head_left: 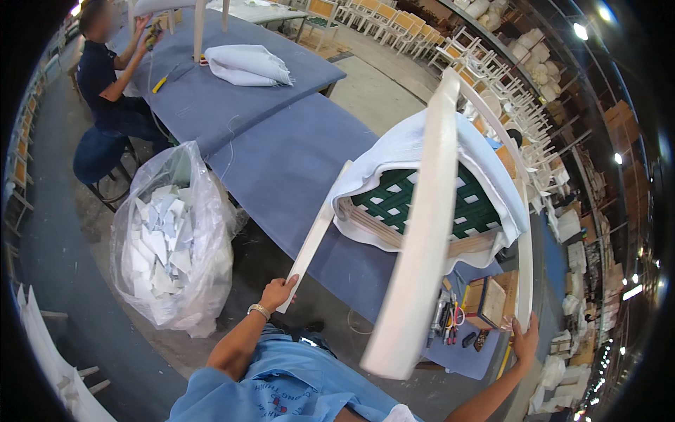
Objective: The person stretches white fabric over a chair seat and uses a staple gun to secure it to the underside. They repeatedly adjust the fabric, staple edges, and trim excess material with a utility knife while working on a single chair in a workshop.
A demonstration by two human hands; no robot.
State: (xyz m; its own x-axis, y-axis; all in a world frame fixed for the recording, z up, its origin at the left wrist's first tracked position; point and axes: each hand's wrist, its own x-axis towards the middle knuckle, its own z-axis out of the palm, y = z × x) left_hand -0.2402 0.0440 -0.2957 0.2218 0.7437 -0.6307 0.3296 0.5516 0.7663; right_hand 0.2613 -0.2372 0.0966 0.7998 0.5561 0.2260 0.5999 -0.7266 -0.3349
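A pale wooden chair (419, 232) is tilted up over the blue-covered table, its underside toward me. Green woven webbing (383, 200) spans the seat frame, and light blue fabric (387, 149) with a loose white edge hangs around it. My left hand (279, 293) is closed around the lower end of one chair leg, left of the seat. On the right, my right hand (524, 340) grips another leg near its end. A third leg rises close in front of me, blurred and covering part of the seat.
The blue table (274, 169) runs far left. Near my right hand lie a wooden box (484, 302) and hand tools (444, 314). A clear bag of foam scraps (169, 246) stands left. Beyond, a seated person (116, 77) works near folded cloth (246, 65). Many chairs (394, 27) stand behind.
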